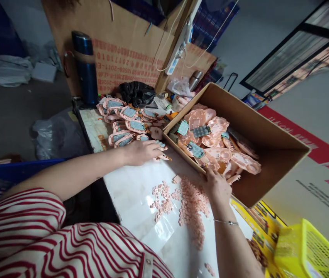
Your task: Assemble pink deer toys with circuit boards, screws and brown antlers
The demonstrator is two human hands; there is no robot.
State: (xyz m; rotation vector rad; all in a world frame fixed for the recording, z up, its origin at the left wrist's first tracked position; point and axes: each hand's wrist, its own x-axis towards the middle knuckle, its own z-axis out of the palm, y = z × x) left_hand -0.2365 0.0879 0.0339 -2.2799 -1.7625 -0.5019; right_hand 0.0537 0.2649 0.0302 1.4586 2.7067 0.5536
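Observation:
Palm down, my left hand [142, 152] has its fingers curved over a pink plastic shell [163, 157] at the near end of a stacked group. Only that shell's tip shows beyond my fingers. Behind it lie several pink shells with grey panels [137, 126] and orange strips. My right hand [218, 186] reaches over the near wall of a cardboard box [280, 154], its fingers bent among pink shell pieces [220, 154] inside. What those fingertips grip is hidden. Green and grey circuit boards [196, 150] lie among the pieces in the box.
Small pink rings [191, 204] are spread on the white tabletop [135, 193] between my arms. A blue thermos [86, 69] and a black plastic bag [137, 94] stand behind the stack. A yellow basket [306, 247] sits at lower right, a blue crate [22, 172] at left.

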